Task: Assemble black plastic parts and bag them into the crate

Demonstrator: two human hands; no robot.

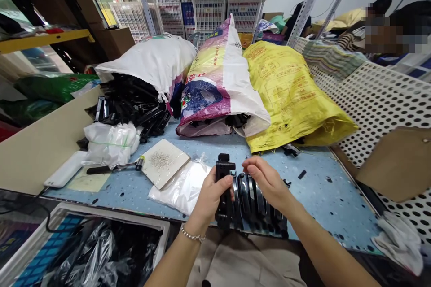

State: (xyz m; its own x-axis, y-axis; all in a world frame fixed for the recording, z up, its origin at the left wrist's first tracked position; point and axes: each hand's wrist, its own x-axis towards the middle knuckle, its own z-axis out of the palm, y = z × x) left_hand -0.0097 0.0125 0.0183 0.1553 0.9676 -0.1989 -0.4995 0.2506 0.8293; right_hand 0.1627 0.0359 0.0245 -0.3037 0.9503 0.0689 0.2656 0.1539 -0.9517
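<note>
My left hand (216,190) grips a long black plastic part (222,208), held upright near the front edge of the table. Just right of it, a row of several similar black plastic parts (257,199) stands side by side. My right hand (266,178) hovers over the far end of that row with fingers curled and thumb near the fingertips. Whether a small piece sits between those fingertips I cannot make out. A beige square board (165,161) sprinkled with tiny metal bits lies left of my hands, partly on a stack of clear plastic bags (183,188).
Behind stand a white sack (151,60) spilling black parts (131,107), a purple-white sack (215,85) and a yellow sack (289,94). A black-handled screwdriver-like tool (114,168) lies left, beside a bundle of plastic bags (112,141). A crate (161,242) of bagged black items stands lower left.
</note>
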